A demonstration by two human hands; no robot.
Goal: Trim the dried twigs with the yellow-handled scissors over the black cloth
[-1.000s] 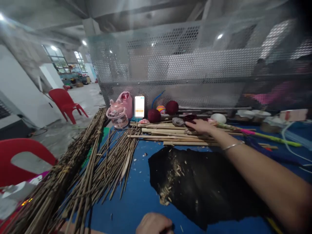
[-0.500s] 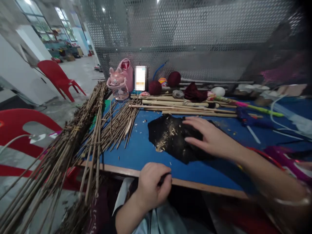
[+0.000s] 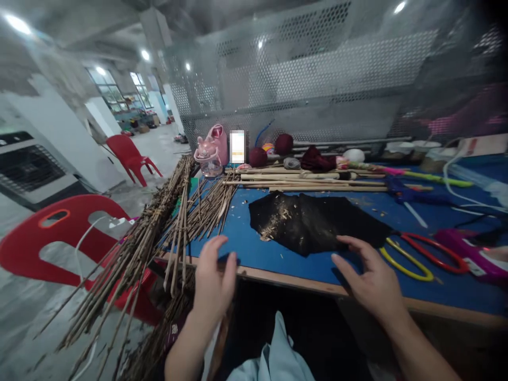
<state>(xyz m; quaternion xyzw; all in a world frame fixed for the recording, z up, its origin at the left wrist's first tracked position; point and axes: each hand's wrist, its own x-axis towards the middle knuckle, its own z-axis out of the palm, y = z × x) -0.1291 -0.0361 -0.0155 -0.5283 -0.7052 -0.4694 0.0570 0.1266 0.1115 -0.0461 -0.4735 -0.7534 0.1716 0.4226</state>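
At the far left stands a smooth, red moulded chair (image 3: 75, 211). Beside it a thick bundle of rough twigs (image 3: 156, 219) slants across the bench corner, knotty and dry-looking, its ends hanging past the edge; it would probably be springy, scratchy, and best gripped around its middle. Finer loose twigs (image 3: 208, 211) fan out just right of that, light and likely to snap if bent. In front of them is the left hand (image 3: 212, 278), its fingers loosely curved, thumb well apart, holding nothing.

Dark red yarn balls (image 3: 257, 157) sit at the back, fuzzy and round, with straight, smooth pale rods (image 3: 301, 184) before them. Nearer the front of the blue bench (image 3: 257, 259) lies a black cloth (image 3: 333, 217), creased and irregular in outline, with woody chips (image 3: 270, 230) strewn over its left half. It looks thin, limp and light; lifting it by opposite edges, kept level, should stop the chips sliding off.

The right hand (image 3: 369, 278) is at the cloth's near edge, thumb and forefinger spread, gripping nothing; whether the fingertips touch the fabric cannot be told. Beyond, hard, glossy yellow and red loop handles (image 3: 426, 275) rest on the bench.
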